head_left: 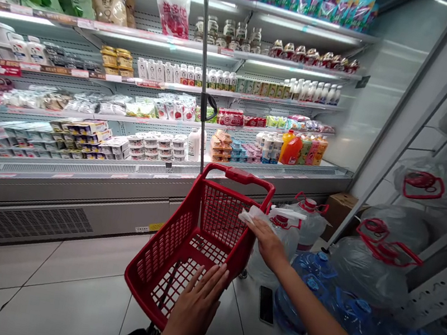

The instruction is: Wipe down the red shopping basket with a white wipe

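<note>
A red plastic shopping basket cart (161, 237) stands on the tiled floor, its handle at the far end. My left hand (200, 300) lies flat over its near right rim, fingers stretched out and together, holding nothing. Farther along the right side, my right hand (268, 242) presses a white cloth or tissue (253, 215) against the cart's rim near the handle. The fingertips rest on the cloth, partly covering it.
Ahead runs a refrigerated shelf (129, 175) of dairy goods and drinks, with a dark upright pole (205, 51) before it. Large water bottles (314, 264) crowd the right side. A black phone (266, 304) lies on the floor beside them. A cardboard box (342, 209) sits behind.
</note>
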The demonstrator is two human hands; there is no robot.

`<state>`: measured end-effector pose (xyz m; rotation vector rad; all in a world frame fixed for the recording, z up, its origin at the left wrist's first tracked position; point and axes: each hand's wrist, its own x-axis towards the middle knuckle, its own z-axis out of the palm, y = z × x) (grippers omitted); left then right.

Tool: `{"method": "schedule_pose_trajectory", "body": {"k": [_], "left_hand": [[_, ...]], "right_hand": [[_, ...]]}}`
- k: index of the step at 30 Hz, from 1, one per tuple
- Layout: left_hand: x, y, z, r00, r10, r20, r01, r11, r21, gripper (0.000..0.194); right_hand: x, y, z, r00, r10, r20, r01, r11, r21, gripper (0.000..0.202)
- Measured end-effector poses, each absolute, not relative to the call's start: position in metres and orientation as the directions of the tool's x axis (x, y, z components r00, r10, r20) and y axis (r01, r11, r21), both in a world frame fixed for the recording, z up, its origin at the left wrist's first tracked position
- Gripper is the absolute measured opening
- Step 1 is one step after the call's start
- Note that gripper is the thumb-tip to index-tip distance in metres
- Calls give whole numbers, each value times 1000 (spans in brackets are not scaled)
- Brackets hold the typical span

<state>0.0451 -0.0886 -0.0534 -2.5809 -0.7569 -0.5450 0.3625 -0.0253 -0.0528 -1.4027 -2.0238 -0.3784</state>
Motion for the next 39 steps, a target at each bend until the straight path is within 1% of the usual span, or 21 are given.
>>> {"method": "schedule_pose_trajectory", "body": {"k": [2, 4, 6, 8, 12, 14, 17, 19, 22, 24, 26, 27, 29, 31, 33, 36, 39], "left_hand": [[44, -89, -53, 782, 423, 458, 573, -777, -261, 67], [42, -90, -53, 789, 423, 446, 567, -780, -264, 71], [40, -91, -52, 794, 430, 430, 563, -786, -254, 73], [37, -93, -50, 794, 444, 416, 565, -792, -233, 75], [34, -99, -46, 788, 461, 408, 570, -796, -201, 77], [34, -99, -46, 783, 465, 412, 575, -795, -195, 76], [35, -97, -48, 777, 463, 426, 577, -795, -187, 74], [38, -94, -51, 767, 463, 444, 586, -787, -192, 73], [41, -93, -52, 721, 484, 495, 636, -746, -197, 71], [40, -94, -51, 693, 501, 519, 660, -731, -175, 70], [35, -96, -47, 695, 505, 512, 651, -744, -150, 71], [30, -97, -46, 706, 504, 497, 640, -754, -145, 72], [18, -97, -44, 733, 500, 461, 620, -770, -151, 75], [3, -94, -44, 754, 495, 432, 606, -778, -168, 79], [-8, -89, -46, 762, 491, 421, 600, -781, -175, 85], [-13, -79, -50, 754, 494, 434, 609, -773, -178, 92], [-5, -71, -55, 736, 487, 469, 621, -762, -183, 93]], "right_hand": [[344, -37, -63, -318, 712, 626, 872, 479, -102, 80], [333, -47, -71, -445, 679, 584, 811, 582, -59, 75], [336, -48, -72, -525, 651, 548, 769, 639, -22, 72], [352, -41, -64, -506, 659, 556, 787, 616, -14, 74], [391, -16, -42, -298, 707, 641, 894, 442, -72, 85], [394, -12, -37, -238, 712, 661, 911, 399, -101, 88], [366, -27, -46, -272, 705, 655, 890, 443, -107, 87], [334, -49, -60, -346, 688, 637, 853, 513, -91, 84], [293, -81, -81, -446, 671, 592, 793, 603, -87, 75], [283, -91, -87, -510, 650, 563, 751, 656, -78, 70], [292, -88, -84, -557, 622, 551, 724, 689, -46, 70], [302, -82, -79, -559, 619, 553, 728, 684, -30, 72], [325, -64, -68, -507, 652, 563, 779, 626, -23, 77], [344, -45, -58, -414, 702, 580, 842, 537, -50, 82], [353, -31, -53, -338, 721, 605, 871, 483, -89, 86], [341, -27, -59, -298, 710, 638, 863, 486, -138, 88], [308, -48, -73, -338, 695, 634, 825, 543, -154, 87]]}}
